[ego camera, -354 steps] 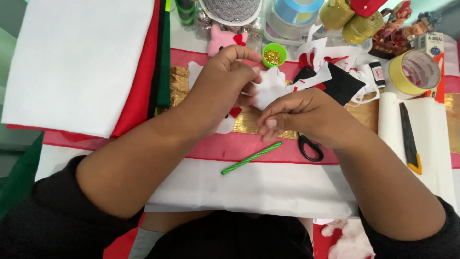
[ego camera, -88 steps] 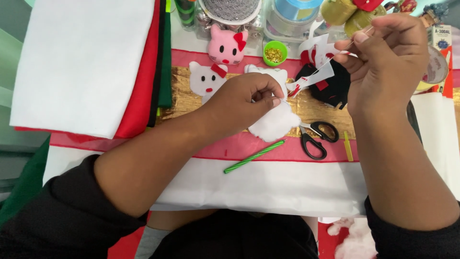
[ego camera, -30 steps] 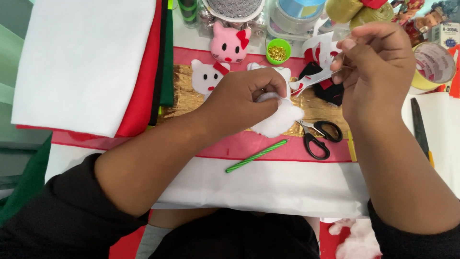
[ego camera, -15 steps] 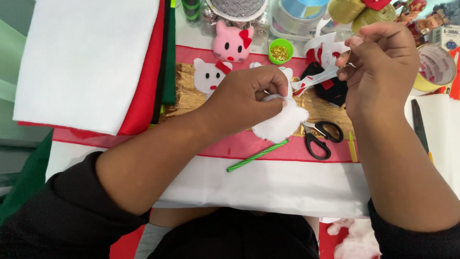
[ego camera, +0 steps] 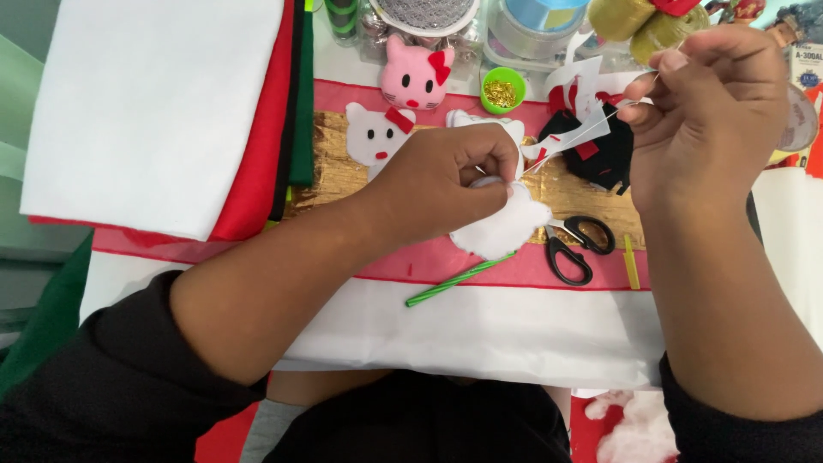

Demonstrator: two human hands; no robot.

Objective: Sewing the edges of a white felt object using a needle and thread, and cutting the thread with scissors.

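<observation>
My left hand (ego camera: 446, 176) pinches a small white felt piece (ego camera: 506, 227) over the gold strip in the middle of the table. My right hand (ego camera: 707, 116) is raised to the upper right, fingers pinched on a needle with a thin white thread (ego camera: 570, 141) running taut back to the felt piece. Black-handled scissors (ego camera: 576, 244) lie just right of the felt piece. A green stick (ego camera: 459, 280) lies below it on the red band.
Stacked white, red and green felt sheets (ego camera: 163, 103) fill the left. A pink cat head (ego camera: 416, 77), a white cat face (ego camera: 375, 135), a green cup of gold beads (ego camera: 501, 90), black felt scraps (ego camera: 604, 159), spools and a tape roll crowd the back. White stuffing (ego camera: 634, 424) lies bottom right.
My right hand has pulled the thread up and to the right, away from the felt piece. My left hand has kept hold of the white felt piece in the same spot.
</observation>
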